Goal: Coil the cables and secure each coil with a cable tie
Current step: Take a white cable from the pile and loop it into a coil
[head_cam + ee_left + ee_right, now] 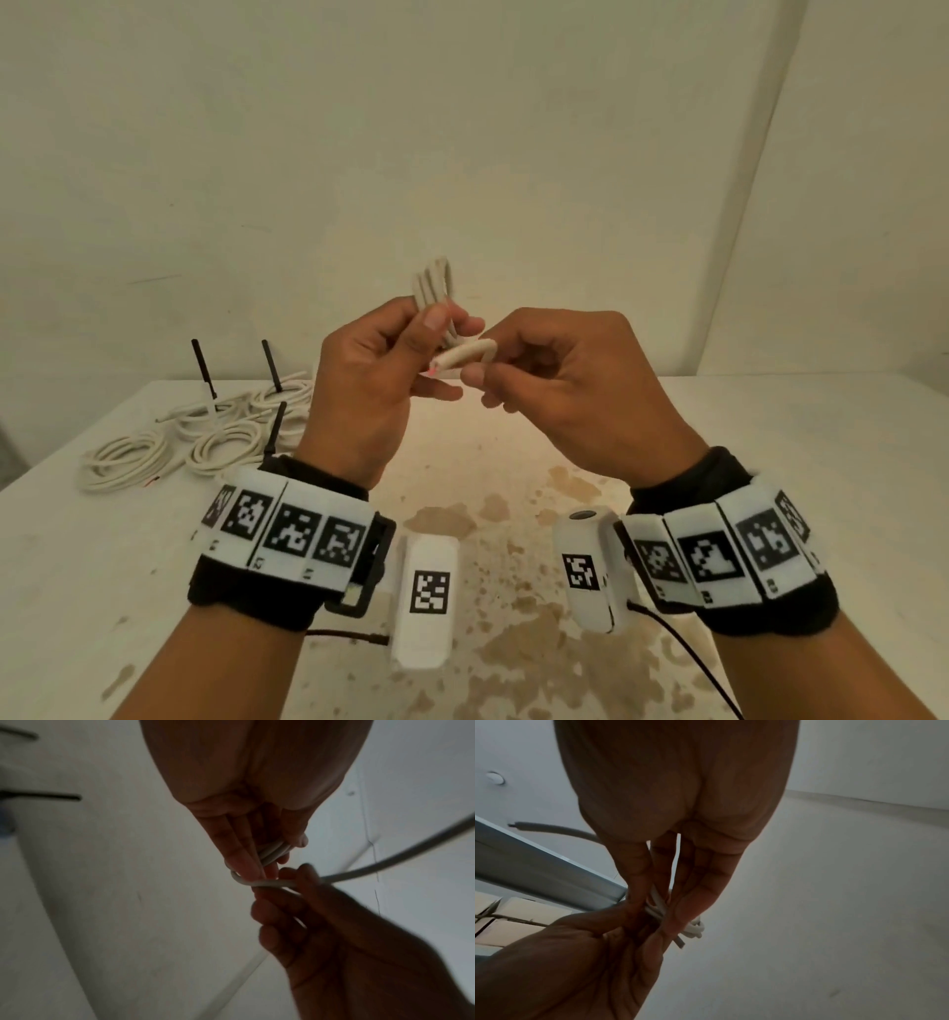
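Note:
A small coil of white cable (434, 285) sticks up above my left hand (395, 349), which pinches its loops between thumb and fingers at chest height over the table. My right hand (518, 370) pinches the cable's free end (464, 355), whose cut tip shows red. In the left wrist view the loops (272, 852) lie under my left fingers and the strand (270, 883) runs into my right hand (295, 880), then off to the right. In the right wrist view the coil (693, 929) shows past both sets of fingers.
Several white cable coils (205, 437) lie at the table's back left, with black cable ties (203, 367) standing up from them. The white table (513, 514) has brown stains in the middle. A plain wall stands close behind it.

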